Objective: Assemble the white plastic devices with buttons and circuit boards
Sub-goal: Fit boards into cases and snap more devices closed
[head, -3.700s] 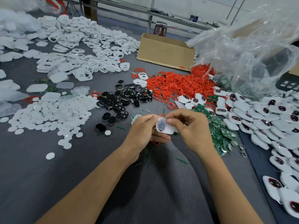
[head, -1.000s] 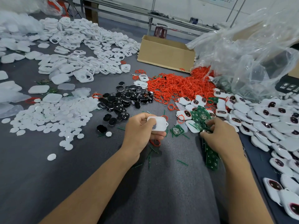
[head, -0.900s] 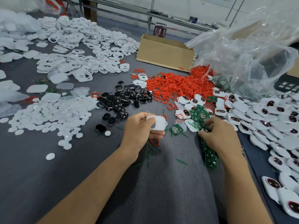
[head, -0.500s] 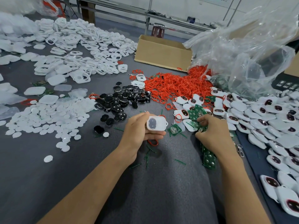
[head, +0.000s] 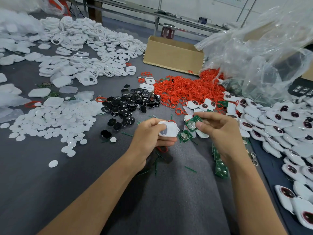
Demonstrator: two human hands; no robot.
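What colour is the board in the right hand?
Green circuit board, with silver round contacts; head view.

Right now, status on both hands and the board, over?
Left hand grip shut on white case. Right hand grip shut on green board, beside the case, not yet seated. Nothing between them.

Left hand (head: 149, 134) grips a white shell (head: 168, 129), thumb lying across its dark button. Right hand (head: 220, 131) pinches a green board (head: 192, 123) just right of the shell, not touching it. A second board (head: 185, 136) lies on the grey table (head: 67, 184) below it. Black buttons (head: 130, 104), red rings (head: 184, 89) and white discs (head: 50, 121) lie in heaps beyond. Finished units (head: 288, 126) are piled at right.
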